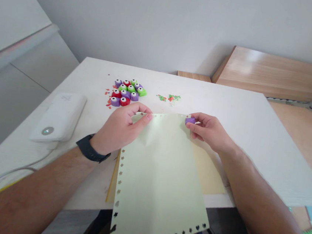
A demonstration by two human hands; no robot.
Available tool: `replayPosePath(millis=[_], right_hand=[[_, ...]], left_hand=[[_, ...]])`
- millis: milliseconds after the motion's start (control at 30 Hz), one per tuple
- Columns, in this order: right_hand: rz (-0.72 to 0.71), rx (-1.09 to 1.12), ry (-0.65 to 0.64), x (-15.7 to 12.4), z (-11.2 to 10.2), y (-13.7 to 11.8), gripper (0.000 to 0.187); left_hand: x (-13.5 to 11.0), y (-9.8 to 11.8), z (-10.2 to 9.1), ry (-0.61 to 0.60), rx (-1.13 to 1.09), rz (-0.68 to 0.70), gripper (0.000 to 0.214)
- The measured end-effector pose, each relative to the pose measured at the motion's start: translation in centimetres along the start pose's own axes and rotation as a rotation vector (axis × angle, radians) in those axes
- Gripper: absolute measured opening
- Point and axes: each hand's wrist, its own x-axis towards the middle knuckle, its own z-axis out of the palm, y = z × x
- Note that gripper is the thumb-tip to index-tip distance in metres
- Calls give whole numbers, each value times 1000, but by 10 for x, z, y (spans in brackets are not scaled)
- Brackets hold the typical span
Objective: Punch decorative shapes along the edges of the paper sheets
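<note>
Currently: white table (223, 113) | wooden boards (274, 73) behind | left hand (121, 128) pinching paper (158, 169) | right hand (208, 132) gripping purple punch (190, 120)

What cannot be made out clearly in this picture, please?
Head view:
- Purple craft punch: cutting shape hidden by the right hand.
- Pale green paper sheet: lower left corner cut off by the frame; top corner hidden by the left hand.
- Paper scraps: too small to tell shapes.

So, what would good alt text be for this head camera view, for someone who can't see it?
The left hand and right hand hold the top edge of a pale green paper sheet edged with punched stars and hearts, the right hand gripping a small purple craft punch at that edge. Beyond, a cluster of red, purple and green punches and paper scraps lie on a white table.
</note>
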Motion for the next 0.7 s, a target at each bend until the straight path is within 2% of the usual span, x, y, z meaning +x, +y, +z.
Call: replayPosePath(millis=[367,700], right_hand=[[-1,-1,28,0,2,2,35],[16,84,53,0,7,2,29]], left_hand=[[0,2,-1,-4,14,1,29],[0,2,0,-5,20,-6,31]])
